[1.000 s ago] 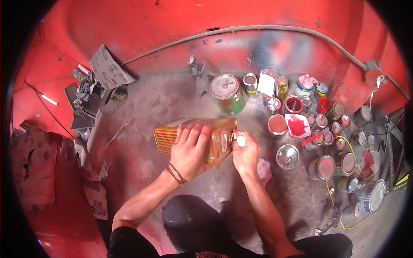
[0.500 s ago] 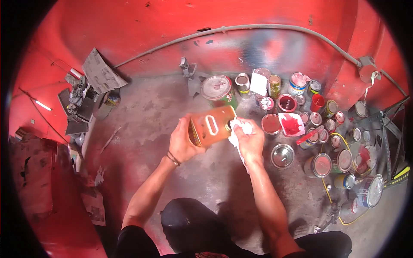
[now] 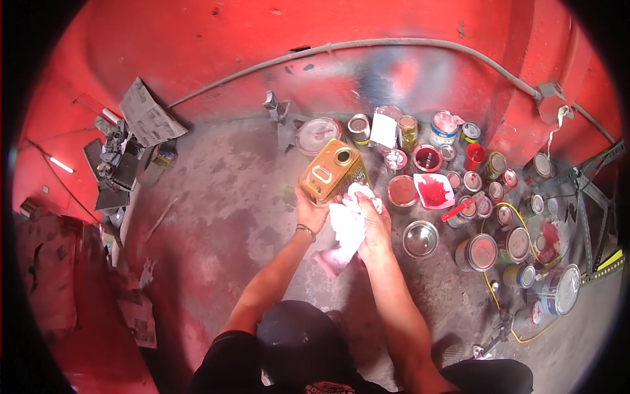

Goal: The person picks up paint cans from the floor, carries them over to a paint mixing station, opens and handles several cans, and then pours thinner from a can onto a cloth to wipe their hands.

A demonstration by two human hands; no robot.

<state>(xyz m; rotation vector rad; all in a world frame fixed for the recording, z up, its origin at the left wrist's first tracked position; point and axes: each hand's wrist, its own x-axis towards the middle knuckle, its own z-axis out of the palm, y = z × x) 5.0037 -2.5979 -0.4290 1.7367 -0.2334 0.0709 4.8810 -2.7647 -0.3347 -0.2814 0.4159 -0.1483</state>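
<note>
My left hand [image 3: 310, 211] grips a rectangular metal can [image 3: 323, 177] by its lower left side. The can is tilted so its gold top faces me, showing a round open spout and a flat carry handle. In my right hand [image 3: 375, 226] is a crumpled white rag [image 3: 348, 226] with a pinkish stain at its hanging end. The rag lies close against the can's near lower side, and my right fingers are wrapped round it. Part of the can's printed side shows behind the rag.
Several paint cans stand on the floor at the right, near a red paint tray [image 3: 433, 191] and a clear-topped tin [image 3: 420, 240]. A large round lidded can [image 3: 318, 136] is behind the held can. A yellow cord [image 3: 492, 289] runs among the cans; cardboard [image 3: 149, 111] leans at the left.
The can has turned so its top and spout now face up towards me. My right hand and the rag have moved down from the spout end to the can's near side.
</note>
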